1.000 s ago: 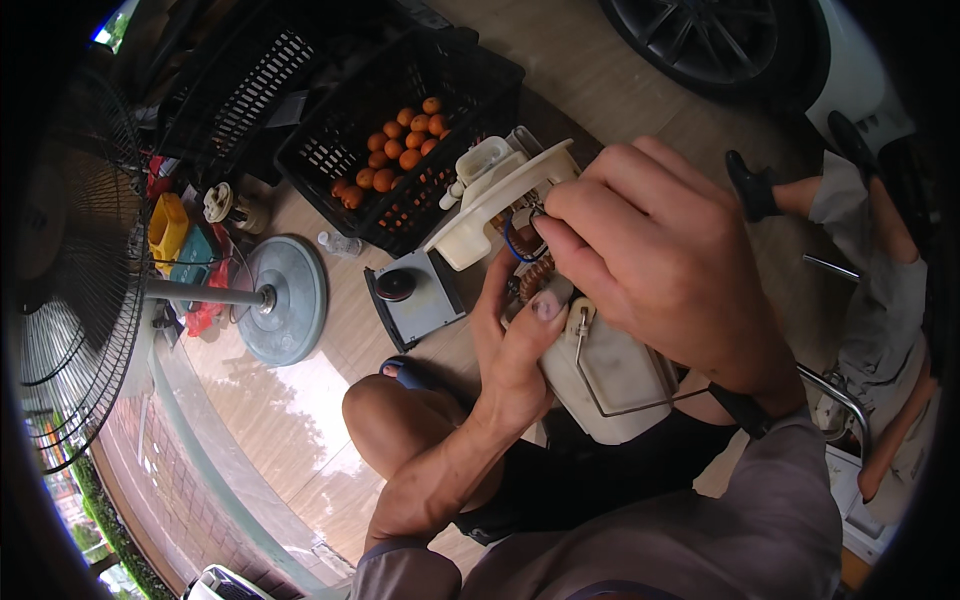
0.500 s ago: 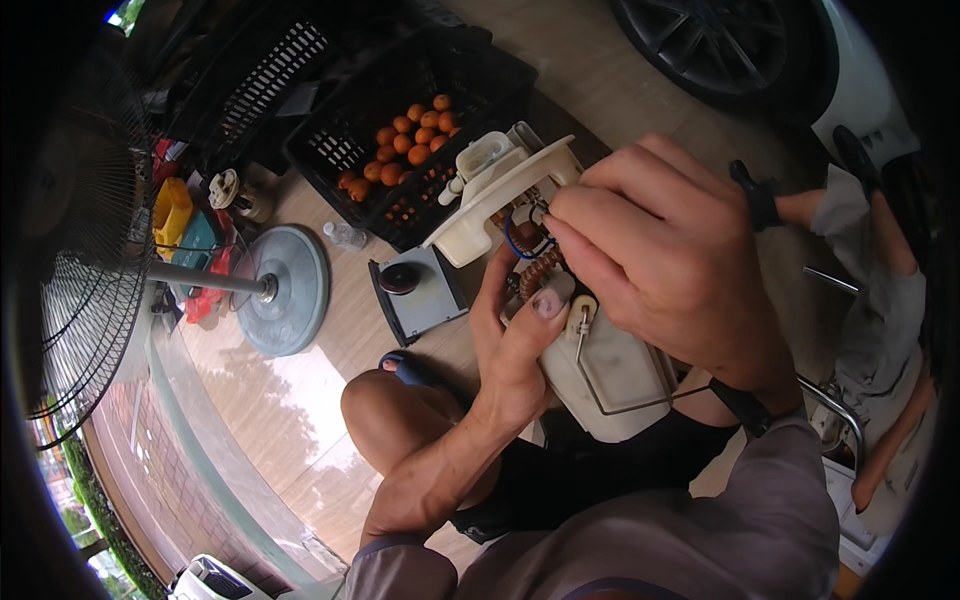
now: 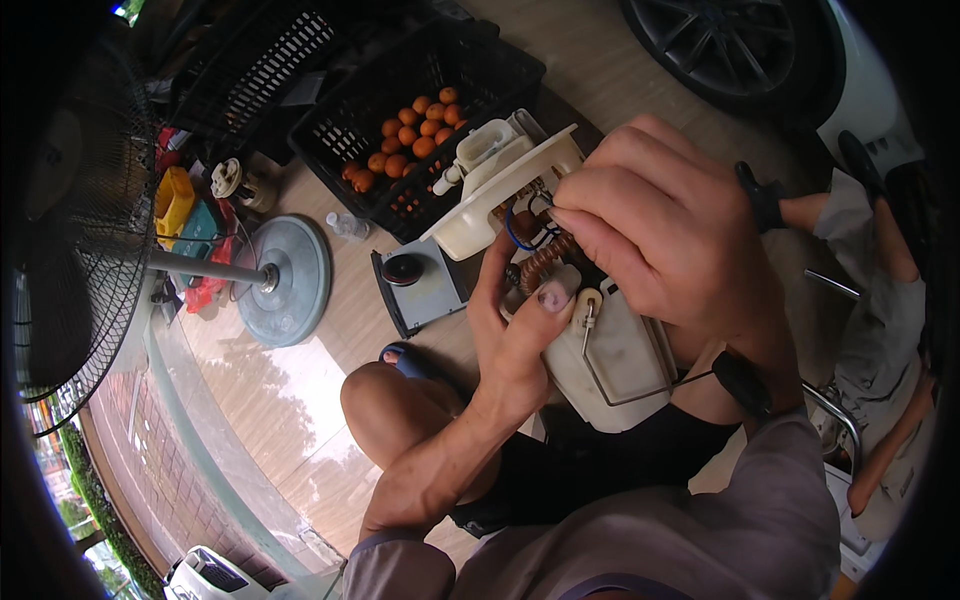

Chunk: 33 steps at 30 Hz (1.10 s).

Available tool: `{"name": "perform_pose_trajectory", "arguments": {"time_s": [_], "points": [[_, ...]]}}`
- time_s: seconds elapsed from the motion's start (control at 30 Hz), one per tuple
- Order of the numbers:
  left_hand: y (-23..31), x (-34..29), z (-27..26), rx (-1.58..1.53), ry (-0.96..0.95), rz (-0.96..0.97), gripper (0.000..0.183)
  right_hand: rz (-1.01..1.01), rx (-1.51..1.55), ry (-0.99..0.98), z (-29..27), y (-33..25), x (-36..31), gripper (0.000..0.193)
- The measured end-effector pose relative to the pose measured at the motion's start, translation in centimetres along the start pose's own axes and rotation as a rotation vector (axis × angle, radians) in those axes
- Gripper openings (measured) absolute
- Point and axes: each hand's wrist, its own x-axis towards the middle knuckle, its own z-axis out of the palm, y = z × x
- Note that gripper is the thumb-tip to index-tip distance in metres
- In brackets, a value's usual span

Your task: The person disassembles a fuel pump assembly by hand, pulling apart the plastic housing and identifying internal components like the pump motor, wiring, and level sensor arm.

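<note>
A cream-white plastic fuel pump module (image 3: 620, 375) lies tilted over my lap, its flanged top (image 3: 470, 225) pointing away to the left. My left hand (image 3: 520, 335) is wrapped round its middle, the thumb pressed beside a brown corrugated hose (image 3: 545, 265). A thin bent metal float arm (image 3: 600, 390) runs along the near side of the body. Between flange and body loop blue and dark wires (image 3: 515, 232). My right hand (image 3: 665, 225) is closed in a pinch at a dark wire there, and its fingers partly hide the wire's end.
Beyond the module stands a black crate (image 3: 335, 150) of oranges. To the left are a fan base (image 3: 285, 285), a plastic bottle (image 3: 347, 225), a flat grey device (image 3: 435, 300) and a second pump-like unit (image 3: 240, 185). A car wheel (image 3: 720, 45) is far right; another person (image 3: 880, 300) sits at right.
The view has shifted slightly. More of the blue wire loop shows beside my right fingertips, which stay pinched near the flange. My left hand keeps its hold on the module.
</note>
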Motion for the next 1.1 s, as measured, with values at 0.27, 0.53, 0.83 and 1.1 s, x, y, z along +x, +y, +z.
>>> {"name": "perform_pose_trajectory", "arguments": {"time_s": [0.27,0.53,0.83,1.1], "points": [[-0.3,0.1,-0.1,0.045,0.04,0.015,0.091,-0.079,-0.077,0.003,0.6,-0.1,0.0,0.023],[-0.4,-0.2,0.2,0.074,0.082,-0.006,0.092,-0.148,-0.038,0.03,0.9,0.6,-0.1,0.022],[-1.1,0.2,0.0,0.094,0.101,-0.002,0.091,-0.094,0.033,0.014,0.8,2.1,-2.5,0.019],[-1.6,0.3,-0.2,0.158,0.08,0.0,0.091,0.078,0.137,0.038,1.1,1.5,-3.0,0.018]]}}
